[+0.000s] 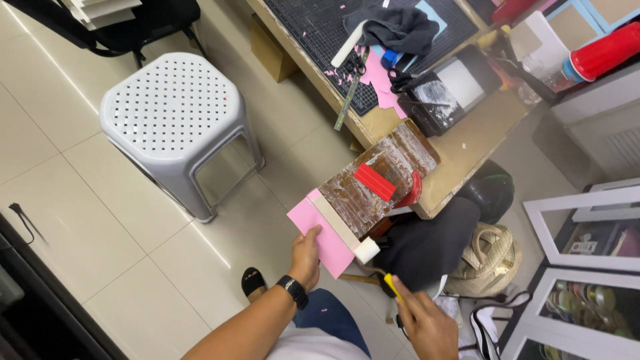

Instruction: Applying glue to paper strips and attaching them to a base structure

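Pink card (320, 235) with a white strip (341, 228) across it sat on the near end of a glue-stained board (380, 183), overhanging toward the person. Left hand (307, 257) pinched its lower edge, thumb on top. Right hand (423, 323) was closed round a yellow-handled tool (392, 285), just beside the strip's end. Card looked like it could slide or crease, since only one edge was held.

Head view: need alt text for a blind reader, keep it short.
Seen from above, a person's left hand holds a pink sheet with a white bar across it against a stained brown board, while the right hand grips a yellow-handled tool. A grey perforated stool stands on the tiled floor beside a cluttered workbench.
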